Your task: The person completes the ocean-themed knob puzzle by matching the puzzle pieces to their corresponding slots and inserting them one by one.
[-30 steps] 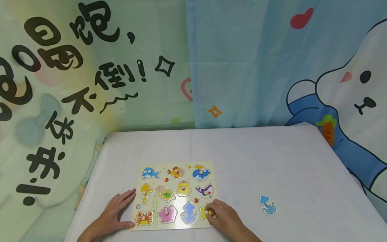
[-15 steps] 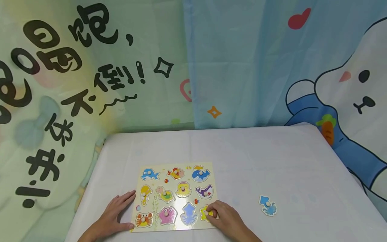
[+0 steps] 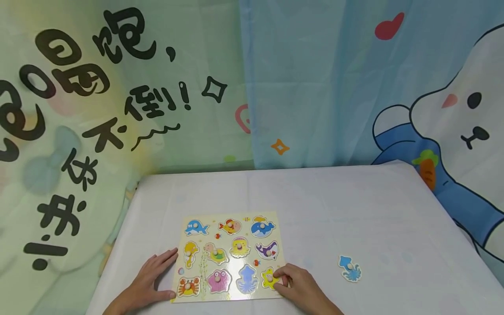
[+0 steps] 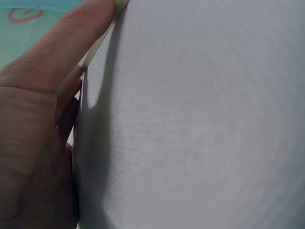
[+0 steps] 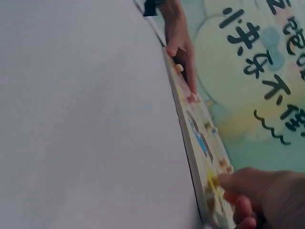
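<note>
A wooden peg puzzle board (image 3: 232, 297) of sea animals lies on the white cloth. My left hand (image 3: 147, 278) rests at its left edge, fingers spread and thumb at the near corner. In the left wrist view the same hand (image 4: 33, 119) lies along the board's edge. My right hand (image 3: 299, 286) is at the near right corner, thumb and forefinger apart beside the yellow star piece (image 3: 268, 278), which lies in its slot. The right wrist view shows the right thumb (image 5: 243, 183) close to a yellow knob. A blue squid piece (image 3: 350, 268) lies loose to the right.
The squid-shaped slot (image 3: 247, 279) shows pale blue on the board, left of the star. Other animal pieces with knobs, such as the crab (image 3: 188, 286) and pink piece (image 3: 218, 281), sit in their places. Printed curtains (image 3: 295, 87) hang behind the white-covered table (image 3: 315, 205).
My right hand has drawn slightly right, away from the star, and its finger and thumb have parted, so more of the star shows. The left hand stays at the board's edge.
</note>
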### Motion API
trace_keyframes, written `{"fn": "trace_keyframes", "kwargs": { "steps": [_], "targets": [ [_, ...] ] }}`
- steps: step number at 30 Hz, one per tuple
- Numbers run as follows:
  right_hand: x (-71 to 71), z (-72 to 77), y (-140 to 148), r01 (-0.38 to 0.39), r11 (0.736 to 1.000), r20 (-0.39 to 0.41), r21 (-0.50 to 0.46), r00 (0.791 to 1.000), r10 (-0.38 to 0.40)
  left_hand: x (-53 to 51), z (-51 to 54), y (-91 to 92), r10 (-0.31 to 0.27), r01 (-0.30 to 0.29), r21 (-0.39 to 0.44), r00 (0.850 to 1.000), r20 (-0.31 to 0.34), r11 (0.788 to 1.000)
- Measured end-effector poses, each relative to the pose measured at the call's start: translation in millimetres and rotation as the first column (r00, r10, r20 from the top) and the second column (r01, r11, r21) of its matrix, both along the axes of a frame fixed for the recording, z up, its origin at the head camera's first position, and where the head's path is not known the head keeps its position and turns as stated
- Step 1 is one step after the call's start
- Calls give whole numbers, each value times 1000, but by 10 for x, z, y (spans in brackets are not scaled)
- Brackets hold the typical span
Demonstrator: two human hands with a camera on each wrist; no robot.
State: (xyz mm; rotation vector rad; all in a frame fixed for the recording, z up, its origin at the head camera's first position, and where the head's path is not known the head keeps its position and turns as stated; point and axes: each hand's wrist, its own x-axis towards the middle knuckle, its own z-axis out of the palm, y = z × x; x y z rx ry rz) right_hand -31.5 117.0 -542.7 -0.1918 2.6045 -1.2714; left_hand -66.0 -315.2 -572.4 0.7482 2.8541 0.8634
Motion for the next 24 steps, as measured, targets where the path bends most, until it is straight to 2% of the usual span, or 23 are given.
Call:
{"fn": "trace_keyframes", "kwargs": {
  "steps": [3, 6, 7, 9, 10, 11, 12, 14, 15, 16, 17, 18, 19, 24],
  "targets": [
    [17, -14, 147, 68, 995, -6, -75, 998, -69, -3, -19, 2, -10, 10, 2, 1000, -4, 1000],
    [36, -10, 328, 145, 986, -57, -87, 987, -150, -4, -35, -4, -12, 12, 1, 1000, -15, 1000],
    [41, -6, 399, 161, 984, -91, -81, 982, -168, -4, -38, -4, -12, 12, 0, 1000, -17, 1000],
    [40, -3, 566, 159, 983, -209, -89, 962, -175, -6, -40, -3, -10, 10, -2, 1000, -18, 1000],
    [31, -9, 657, 146, 985, -288, -97, 943, -168, -5, -36, -6, -7, 7, -4, 1000, -16, 1000],
    [15, -15, 755, 129, 986, -373, -103, 914, -158, -5, -30, -7, -7, 7, -5, 1000, -12, 1000],
    [-3, -22, 861, 110, 988, -454, -108, 879, -147, -4, -24, -6, -5, 5, -4, 1000, -6, 1000],
    [-43, -50, 1079, 85, 991, -596, -99, 792, -127, -2, -13, -5, -4, 4, -4, 1000, 1, 1000],
    [-59, -68, 1181, 84, 992, -643, -91, 756, -123, 0, -7, -5, -4, 4, -5, 1000, 4, 1000],
    [-69, -88, 1275, 92, 992, -672, -82, 730, -124, 2, -3, -4, -3, 3, -8, 1000, 4, 1000],
    [-73, -114, 1362, 102, 992, -691, -72, 713, -124, 3, -1, -5, -3, 3, -11, 1000, 3, 1000],
    [-71, -141, 1439, 115, 992, -700, -56, 704, -121, 3, 0, -6, -2, 3, -13, 1000, 3, 1000],
    [-64, -174, 1505, 126, 991, -697, -41, 707, -119, 3, -1, -6, -2, 2, -16, 1000, 2, 1000],
    [-10, -328, 1714, 80, 997, -631, -13, 772, -70, -2, -19, -9, 1, -1, -18, 1000, 3, 1000]
  ]
}}
